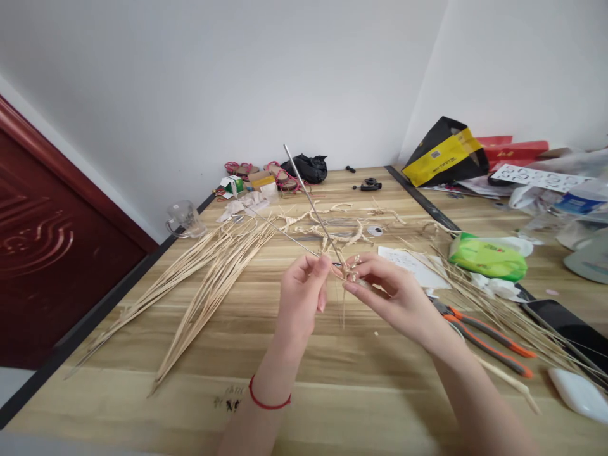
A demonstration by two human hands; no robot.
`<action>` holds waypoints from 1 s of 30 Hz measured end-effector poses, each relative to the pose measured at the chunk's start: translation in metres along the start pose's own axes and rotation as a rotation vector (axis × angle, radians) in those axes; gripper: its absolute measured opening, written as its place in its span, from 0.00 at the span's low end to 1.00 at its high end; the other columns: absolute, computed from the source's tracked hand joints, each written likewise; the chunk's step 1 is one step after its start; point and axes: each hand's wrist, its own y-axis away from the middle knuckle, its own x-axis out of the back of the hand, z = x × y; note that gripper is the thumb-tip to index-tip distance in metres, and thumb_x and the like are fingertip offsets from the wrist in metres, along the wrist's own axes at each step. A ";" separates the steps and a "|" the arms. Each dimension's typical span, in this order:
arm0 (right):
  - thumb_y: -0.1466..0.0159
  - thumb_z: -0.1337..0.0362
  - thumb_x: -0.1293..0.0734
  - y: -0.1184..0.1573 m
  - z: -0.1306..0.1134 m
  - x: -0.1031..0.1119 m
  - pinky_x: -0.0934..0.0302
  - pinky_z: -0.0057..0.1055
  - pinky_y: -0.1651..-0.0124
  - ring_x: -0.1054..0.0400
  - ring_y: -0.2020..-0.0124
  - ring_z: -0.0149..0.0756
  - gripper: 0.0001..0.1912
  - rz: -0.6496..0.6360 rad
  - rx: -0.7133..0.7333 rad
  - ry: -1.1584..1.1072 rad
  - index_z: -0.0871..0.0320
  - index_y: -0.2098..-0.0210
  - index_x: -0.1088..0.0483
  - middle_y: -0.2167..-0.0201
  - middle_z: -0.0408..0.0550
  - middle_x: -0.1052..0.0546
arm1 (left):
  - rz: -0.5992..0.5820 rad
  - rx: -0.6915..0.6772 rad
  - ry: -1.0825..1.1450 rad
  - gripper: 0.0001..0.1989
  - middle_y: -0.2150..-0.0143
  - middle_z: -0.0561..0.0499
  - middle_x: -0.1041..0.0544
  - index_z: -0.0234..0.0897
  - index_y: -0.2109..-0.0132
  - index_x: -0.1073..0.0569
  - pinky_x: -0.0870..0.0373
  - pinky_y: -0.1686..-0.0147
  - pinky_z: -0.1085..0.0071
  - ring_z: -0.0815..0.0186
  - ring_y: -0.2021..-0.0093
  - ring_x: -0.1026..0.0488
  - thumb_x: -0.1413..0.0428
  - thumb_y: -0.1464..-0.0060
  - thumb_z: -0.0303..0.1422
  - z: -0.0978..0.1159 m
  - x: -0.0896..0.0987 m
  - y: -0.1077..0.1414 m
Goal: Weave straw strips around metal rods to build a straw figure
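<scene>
Over the middle of the table my left hand (301,291) is closed, thumb against fingers, at the lower end of a long metal rod (306,193) and a pale straw strand. Close beside it, my right hand (399,297) pinches a small knotted straw piece (350,272) wrapped around the rod's lower end. A thinner wire (289,237) slants from the left hand toward the back left. Short straw ends hang below the fingers. Just beyond the hands lie several wrapped, branch-like straw pieces (354,237). The exact grip inside the left fingers is hidden.
Long bundles of straw strips (223,272) lie at left, near a glass mug (185,218). At right are orange-handled pliers (489,339), a green tissue pack (489,255), a white paper (413,266), a black phone (565,329) and a black-yellow bag (444,155).
</scene>
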 end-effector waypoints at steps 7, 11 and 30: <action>0.37 0.58 0.33 -0.002 0.002 0.002 0.37 0.35 0.56 0.32 0.57 0.39 0.07 0.011 -0.069 -0.108 0.54 0.67 0.30 0.58 0.48 0.28 | -0.118 0.015 -0.022 0.18 0.75 0.54 0.24 0.36 0.61 0.23 0.54 0.88 0.78 0.81 0.88 0.49 0.45 0.44 0.48 0.003 0.007 -0.003; 0.36 0.59 0.33 -0.001 0.003 0.003 0.37 0.34 0.58 0.33 0.59 0.37 0.07 -0.005 -0.085 -0.126 0.55 0.67 0.31 0.59 0.47 0.28 | -0.142 0.047 -0.009 0.13 0.68 0.52 0.20 0.36 0.61 0.24 0.50 0.88 0.80 0.83 0.87 0.46 0.35 0.52 0.38 0.007 0.011 -0.005; 0.41 0.63 0.30 0.002 -0.002 -0.007 0.39 0.29 0.69 0.37 0.71 0.31 0.11 -0.009 -0.053 0.005 0.55 0.67 0.38 0.67 0.43 0.31 | 0.050 -0.036 0.017 0.18 0.80 0.59 0.27 0.35 0.69 0.29 0.39 0.87 0.83 0.79 0.86 0.38 0.29 0.67 0.30 0.002 0.005 -0.003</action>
